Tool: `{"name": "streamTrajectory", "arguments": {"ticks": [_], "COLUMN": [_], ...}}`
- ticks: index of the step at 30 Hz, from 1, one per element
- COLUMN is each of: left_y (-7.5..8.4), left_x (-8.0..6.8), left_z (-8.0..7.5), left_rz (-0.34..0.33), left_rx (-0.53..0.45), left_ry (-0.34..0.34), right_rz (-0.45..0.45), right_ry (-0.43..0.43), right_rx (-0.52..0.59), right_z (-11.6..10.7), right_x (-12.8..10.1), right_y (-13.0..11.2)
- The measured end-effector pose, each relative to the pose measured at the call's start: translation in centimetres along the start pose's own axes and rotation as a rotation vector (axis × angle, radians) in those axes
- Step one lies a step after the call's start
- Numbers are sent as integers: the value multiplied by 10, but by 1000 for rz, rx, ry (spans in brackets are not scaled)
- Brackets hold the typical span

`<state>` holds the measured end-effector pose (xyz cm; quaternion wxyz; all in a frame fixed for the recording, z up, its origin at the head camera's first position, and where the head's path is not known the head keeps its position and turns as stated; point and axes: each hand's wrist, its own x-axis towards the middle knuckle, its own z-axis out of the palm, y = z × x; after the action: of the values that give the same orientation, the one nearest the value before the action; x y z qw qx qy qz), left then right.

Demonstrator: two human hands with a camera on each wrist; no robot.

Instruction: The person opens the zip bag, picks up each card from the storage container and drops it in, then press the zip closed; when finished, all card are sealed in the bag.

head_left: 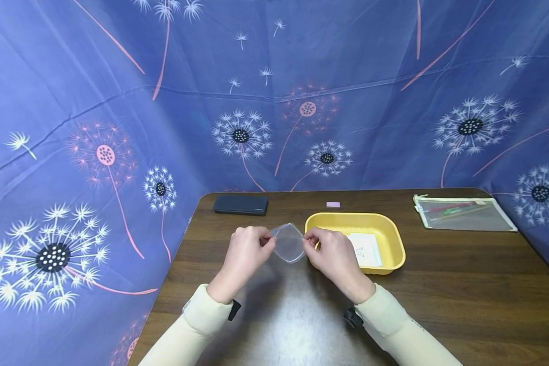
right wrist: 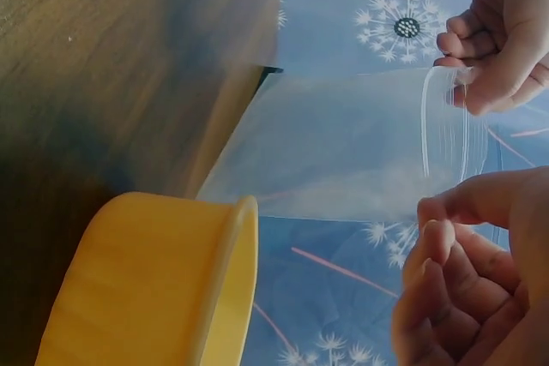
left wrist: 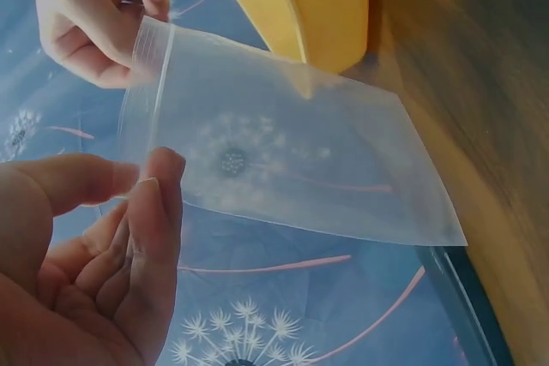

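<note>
Dark wooden table (head_left: pixel 439 295), left hand (head_left: pixel 247 254), right hand (head_left: pixel 331 254), both pinching clear bag (head_left: pixel 289 243)

1. The head view looks forward and down from above the near edge of the desk (head_left: pixel 439 305), taking in its whole top.
2. The left wrist view sits close, below the clear bag (left wrist: pixel 283 160), facing up across it.
3. The right wrist view mirrors this; both share the bag and the yellow tray (right wrist: pixel 154 289).

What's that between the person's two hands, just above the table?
A small clear zip bag, stretched between the left hand and the right hand; each pinches one side of its mouth. The head view shows it best.
</note>
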<state>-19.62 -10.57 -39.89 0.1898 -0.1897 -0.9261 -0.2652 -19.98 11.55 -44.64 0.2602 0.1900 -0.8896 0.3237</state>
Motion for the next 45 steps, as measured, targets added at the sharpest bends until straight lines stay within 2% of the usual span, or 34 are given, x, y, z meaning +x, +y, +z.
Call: {"name": "streamTrajectory", "arguments": {"ticks": [5,9,19,31,37,45], "left_y": [-2,-4,-10,-12,-12,-13], "left_x": [1,1,3,2,3,3], "left_z": [1,2,5,7,6,6], "left_rz": [-72,-96,-87,-103,-96,-94], "left_rx": [-119,-190,-183,-271,-273,-269], "left_ry": [-30,-36,15,14,19,20], "right_rz": [55,83,103,85,97,138], "right_ry": [-30,-70,-127,-107,-185,-399], "right_rx": [-2,-34,-63,-112,-164,-255], "right_z": [-6,-8,-17,-43,-62,-75], "right_x": [2,2,2,10,27,47], "right_y": [3,6,12,31,51,87]}}
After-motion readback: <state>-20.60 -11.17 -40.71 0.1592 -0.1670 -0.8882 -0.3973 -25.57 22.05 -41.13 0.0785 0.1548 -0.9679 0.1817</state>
